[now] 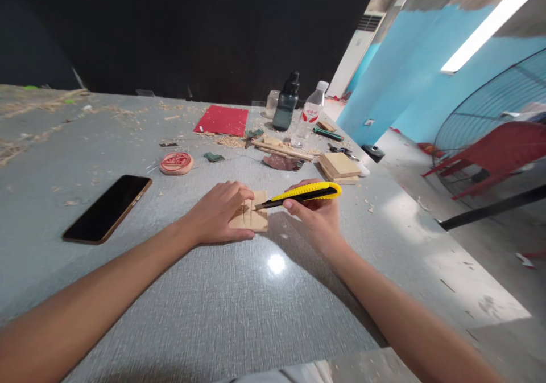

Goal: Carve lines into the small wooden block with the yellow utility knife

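A small flat wooden block (255,219) lies on the grey table (239,303), with cut lines on its top. My left hand (217,212) rests on its left side, fingers curled over it and pressing it down. My right hand (313,211) is closed around a yellow utility knife (309,192). The knife's blade tip touches the top of the block near my left fingertips.
A black phone (108,208) lies to the left. Further back are a round red carved disc (176,163), a red sheet (222,120), a dark bottle (286,102), a clear water bottle (312,110), stacked wood pieces (340,167), sticks and wood shavings. The table's right edge drops off to the floor, with a red chair (490,155) beyond.
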{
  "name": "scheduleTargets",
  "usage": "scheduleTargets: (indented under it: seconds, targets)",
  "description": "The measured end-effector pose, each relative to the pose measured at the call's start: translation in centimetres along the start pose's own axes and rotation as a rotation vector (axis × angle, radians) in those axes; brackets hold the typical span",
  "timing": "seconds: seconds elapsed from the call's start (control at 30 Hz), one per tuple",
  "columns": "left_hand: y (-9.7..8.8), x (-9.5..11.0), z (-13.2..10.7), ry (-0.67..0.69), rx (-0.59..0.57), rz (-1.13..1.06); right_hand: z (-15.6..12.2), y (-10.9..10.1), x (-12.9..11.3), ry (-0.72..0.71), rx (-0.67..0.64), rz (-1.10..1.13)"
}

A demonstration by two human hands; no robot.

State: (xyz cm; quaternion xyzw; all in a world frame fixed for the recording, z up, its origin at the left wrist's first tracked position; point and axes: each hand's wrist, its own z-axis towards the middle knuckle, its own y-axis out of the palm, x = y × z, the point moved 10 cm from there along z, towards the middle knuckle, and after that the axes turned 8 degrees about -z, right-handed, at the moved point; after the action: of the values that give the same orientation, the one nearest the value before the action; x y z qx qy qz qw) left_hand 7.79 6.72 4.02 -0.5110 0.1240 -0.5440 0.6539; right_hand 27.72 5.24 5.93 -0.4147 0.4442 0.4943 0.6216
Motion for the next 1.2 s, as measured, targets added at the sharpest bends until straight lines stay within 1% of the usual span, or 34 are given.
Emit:
scheduleTargets:
  seconds: [0.23, 0.5, 0.7, 1.03, 1.2]
  targets:
    - [0.2, -0.2, 0.0, -0.016, -0.008, -0.008, 0.1, 0.0, 0.8, 0.025, -0.021, -0.039]
    - [0.2, -0.3, 0.0, -0.011, -0.012, -0.009, 0.1, 0.8, 2.4, 0.057, -0.102, 0.080]
    - [0.3, -0.4, -0.1, -0.031, -0.019, -0.009, 0.3, 0.1, 3.2, 0.132, -0.076, 0.089]
    - [0.4, -0.4, -0.1, -0.027, -0.027, -0.006, 0.7, -0.2, 3.3, 0.185, -0.053, 0.102]
    - [0.3, -0.2, 0.0, -0.024, -0.024, 0.001, 0.8, 0.0, 2.7, 0.173, -0.109, 0.153]
